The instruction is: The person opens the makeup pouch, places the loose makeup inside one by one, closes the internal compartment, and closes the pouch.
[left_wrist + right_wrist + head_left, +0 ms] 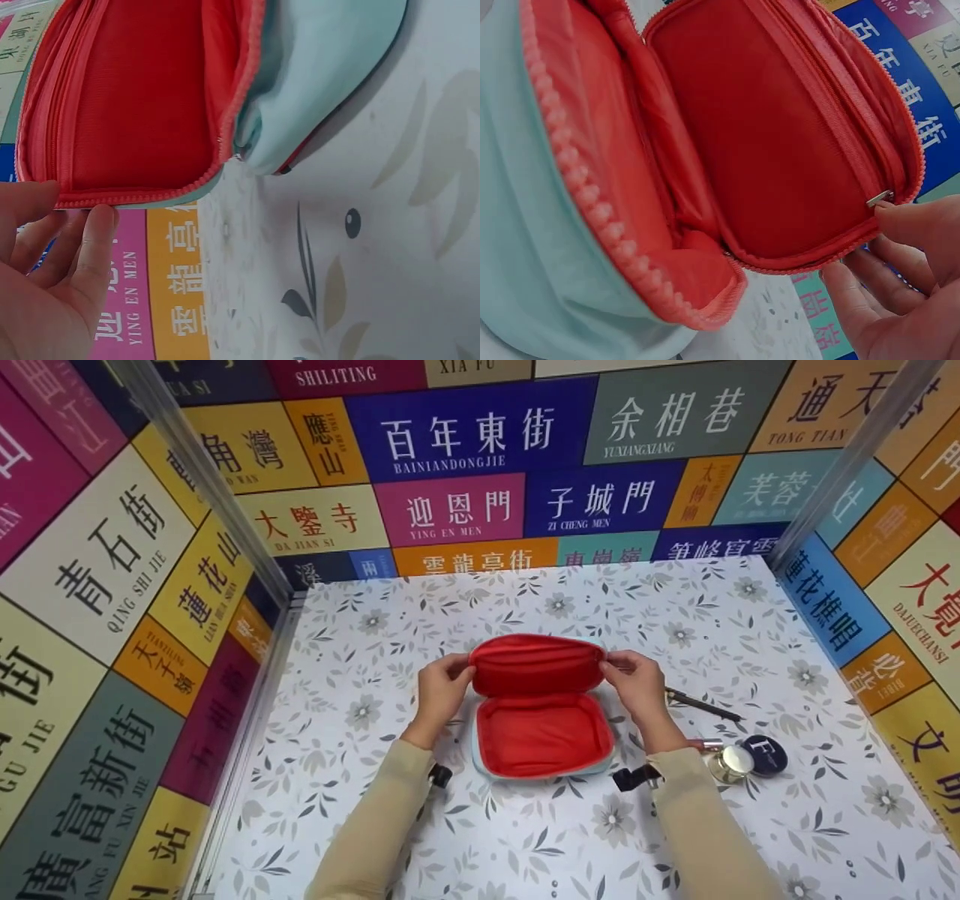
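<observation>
A pale mint zip pouch [546,735] with a red lining lies unzipped on the table, its lid [536,666] raised upright at the back. My left hand [442,690] pinches the lid's left edge between thumb and fingers; the left wrist view shows the fingertips [101,221] on the red zip border. At the opposite edge my right hand [636,682] pinches the lid close to a small metal zip pull [881,198]. Inside the lid runs a zipped pocket [832,97]. Nothing is seen in the pouch's red lower half.
Right of the pouch lie a dark slim pencil-like stick [703,703], a reddish tube [705,744] partly behind the right sleeve, a gold-and-clear jar [731,763] and a round dark case [766,754] marked F. Colourful sign-covered walls [480,435] enclose the floral-patterned table [360,780].
</observation>
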Demonstrator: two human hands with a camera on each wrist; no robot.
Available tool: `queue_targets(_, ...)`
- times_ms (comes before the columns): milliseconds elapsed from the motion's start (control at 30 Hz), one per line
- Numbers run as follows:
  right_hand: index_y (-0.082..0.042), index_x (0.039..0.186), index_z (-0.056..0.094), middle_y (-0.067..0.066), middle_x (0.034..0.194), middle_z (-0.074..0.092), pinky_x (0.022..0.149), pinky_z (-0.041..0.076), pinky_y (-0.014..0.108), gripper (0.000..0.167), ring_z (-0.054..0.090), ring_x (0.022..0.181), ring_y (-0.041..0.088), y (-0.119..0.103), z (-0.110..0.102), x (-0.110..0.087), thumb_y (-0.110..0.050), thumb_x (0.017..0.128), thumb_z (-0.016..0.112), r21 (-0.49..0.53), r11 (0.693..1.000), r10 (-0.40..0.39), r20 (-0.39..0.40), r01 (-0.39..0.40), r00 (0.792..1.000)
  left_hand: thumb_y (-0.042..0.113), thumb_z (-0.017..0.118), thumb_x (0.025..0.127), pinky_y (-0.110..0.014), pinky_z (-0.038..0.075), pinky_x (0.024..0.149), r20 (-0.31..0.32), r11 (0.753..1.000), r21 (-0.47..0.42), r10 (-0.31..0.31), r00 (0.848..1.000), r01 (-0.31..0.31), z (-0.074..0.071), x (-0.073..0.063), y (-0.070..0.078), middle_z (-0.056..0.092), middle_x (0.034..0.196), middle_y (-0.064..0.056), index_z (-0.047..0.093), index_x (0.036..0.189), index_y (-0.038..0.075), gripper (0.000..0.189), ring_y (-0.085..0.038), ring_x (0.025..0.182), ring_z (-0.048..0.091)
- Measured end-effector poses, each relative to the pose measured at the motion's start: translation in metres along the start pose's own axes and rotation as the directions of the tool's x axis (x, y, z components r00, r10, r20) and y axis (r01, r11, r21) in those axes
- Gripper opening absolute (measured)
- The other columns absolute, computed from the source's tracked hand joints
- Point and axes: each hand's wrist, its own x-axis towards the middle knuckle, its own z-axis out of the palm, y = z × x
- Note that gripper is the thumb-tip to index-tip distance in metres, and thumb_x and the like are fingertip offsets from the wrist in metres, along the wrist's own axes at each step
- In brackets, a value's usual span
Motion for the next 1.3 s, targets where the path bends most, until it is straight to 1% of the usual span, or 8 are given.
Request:
queue_targets(200, 0.004, 0.121, 0.074, 0.014, 0.11, 0.078, 0.076, 0.056, 0.013, 0.03, 0.067, 0.086, -0.003, 0.007, 0.005, 0.008, -0.015, 0.099, 0.074, -0.022, 0.998, 0.058, 0.029, -0.057, 0.998, 0.007, 0.075, 0.096, -0.031, 0.059, 0.078, -0.012, 1.0, 0.017, -0.024, 1.0, 0.025, 0.007, 0.008, -0.008, 0.081, 0.101, -0.012, 0.08, 0.117, 0.005, 0.022, -0.022, 0.088, 0.075)
queue_targets(367, 0.004, 0.126, 0.072, 0.019, 0.113, 0.077, 0.077, 0.058, 0.015, 0.031, 0.07, 0.086, 0.002, 0.013, 0.009, 0.009, -0.015, 0.101, 0.071, -0.057, 0.992, 0.119, 0.055, -0.115, 0.991, 0.007, 0.074, 0.096, -0.031, 0.06, 0.08, 0.01, 0.998, 0.025, -0.066, 0.998, 0.066, 0.014, 0.014, -0.016, 0.081, 0.102, -0.013, 0.079, 0.12, 0.005, 0.024, -0.024, 0.093, 0.077)
queue_targets(500, 0.004, 0.13, 0.07, 0.022, 0.118, 0.076, 0.075, 0.055, 0.014, 0.034, 0.069, 0.082, -0.001, 0.015, 0.011, 0.008, -0.014, 0.102, 0.068, -0.09, 0.986, 0.145, 0.073, -0.138, 0.987, 0.006, 0.073, 0.096, -0.032, 0.061, 0.08, 0.028, 0.994, 0.017, -0.105, 0.994, 0.105, 0.02, 0.017, -0.023, 0.081, 0.101, -0.014, 0.077, 0.124, 0.005, 0.028, -0.024, 0.095, 0.077)
queue_targets(633, 0.005, 0.129, 0.07, 0.021, 0.115, 0.078, 0.072, 0.052, 0.012, 0.035, 0.067, 0.077, -0.004, 0.016, 0.015, 0.007, -0.014, 0.1, 0.069, -0.113, 0.983, 0.156, 0.077, -0.146, 0.985, 0.006, 0.072, 0.096, -0.032, 0.062, 0.08, 0.05, 0.991, 0.015, -0.136, 0.99, 0.135, 0.024, 0.018, -0.029, 0.081, 0.101, -0.016, 0.075, 0.129, 0.005, 0.032, -0.025, 0.094, 0.078)
queue_targets(833, 0.012, 0.131, 0.066, 0.021, 0.111, 0.077, 0.068, 0.054, 0.014, 0.038, 0.067, 0.075, -0.001, 0.021, 0.019, 0.004, -0.008, 0.098, 0.068, -0.057, 0.984, 0.175, 0.126, -0.169, 0.977, 0.005, 0.07, 0.097, -0.027, 0.059, 0.075, 0.124, 0.981, 0.036, -0.195, 0.973, 0.192, 0.028, 0.016, -0.035, 0.081, 0.103, -0.017, 0.07, 0.136, 0.004, 0.039, -0.023, 0.091, 0.078)
queue_targets(1000, 0.016, 0.131, 0.064, 0.024, 0.111, 0.077, 0.066, 0.052, 0.014, 0.04, 0.064, 0.073, -0.003, 0.025, 0.02, 0.0, -0.004, 0.097, 0.069, -0.094, 0.981, 0.18, 0.157, -0.167, 0.971, 0.007, 0.07, 0.097, -0.023, 0.054, 0.071, 0.175, 0.972, 0.092, -0.229, 0.958, 0.216, 0.03, 0.013, -0.039, 0.081, 0.099, -0.016, 0.068, 0.139, 0.003, 0.043, -0.019, 0.081, 0.075)
queue_targets(1167, 0.016, 0.131, 0.064, 0.024, 0.112, 0.076, 0.066, 0.053, 0.014, 0.041, 0.065, 0.073, -0.001, 0.028, 0.018, -0.005, -0.005, 0.096, 0.07, -0.14, 0.974, 0.203, 0.186, -0.178, 0.961, 0.009, 0.07, 0.096, -0.028, 0.058, 0.08, 0.172, 0.962, 0.139, -0.258, 0.951, 0.236, 0.031, 0.009, -0.04, 0.081, 0.104, -0.015, 0.071, 0.134, 0.001, 0.04, -0.015, 0.084, 0.073)
queue_targets(1300, 0.016, 0.13, 0.065, 0.023, 0.111, 0.076, 0.066, 0.052, 0.014, 0.041, 0.064, 0.075, 0.0, 0.029, 0.017, -0.009, -0.007, 0.096, 0.07, -0.18, 0.968, 0.208, 0.184, -0.175, 0.961, 0.012, 0.071, 0.094, -0.036, 0.06, 0.086, 0.163, 0.955, 0.183, -0.264, 0.951, 0.234, 0.031, 0.008, -0.038, 0.081, 0.106, -0.016, 0.073, 0.13, -0.001, 0.038, -0.02, 0.09, 0.075)
